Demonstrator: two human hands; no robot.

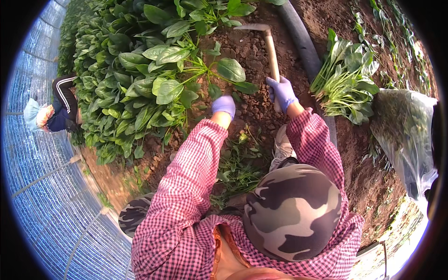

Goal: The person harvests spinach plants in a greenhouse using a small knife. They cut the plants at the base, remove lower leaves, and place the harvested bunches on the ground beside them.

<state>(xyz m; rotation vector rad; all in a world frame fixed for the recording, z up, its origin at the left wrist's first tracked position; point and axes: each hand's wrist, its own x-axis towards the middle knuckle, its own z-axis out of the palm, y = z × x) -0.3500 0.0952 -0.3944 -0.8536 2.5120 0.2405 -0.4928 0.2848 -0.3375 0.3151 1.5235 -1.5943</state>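
Observation:
My right hand (282, 91), in a purple glove, grips the wooden handle of a sickle (271, 52). The sickle's thin blade (252, 27) points left over bare soil, near the leaves of the standing crop, and looks slightly blurred. Low beside a spreading leafy plant (206, 71), likely spinach, is my left hand (224, 105), also gloved in purple. Its fingers are turned down out of sight, so whether it holds a stem cannot be seen. A dense bed of the same leafy greens (115, 77) fills the ground to the left.
Right of the sickle runs a dark hose (302, 38), with a pile of cut greens (346, 77) against it. Farther right stands a clear plastic bag (402, 129). Loose leaves (241, 168) lie by my shoe (282, 145). Another person (61, 108) bends at the bed's far left.

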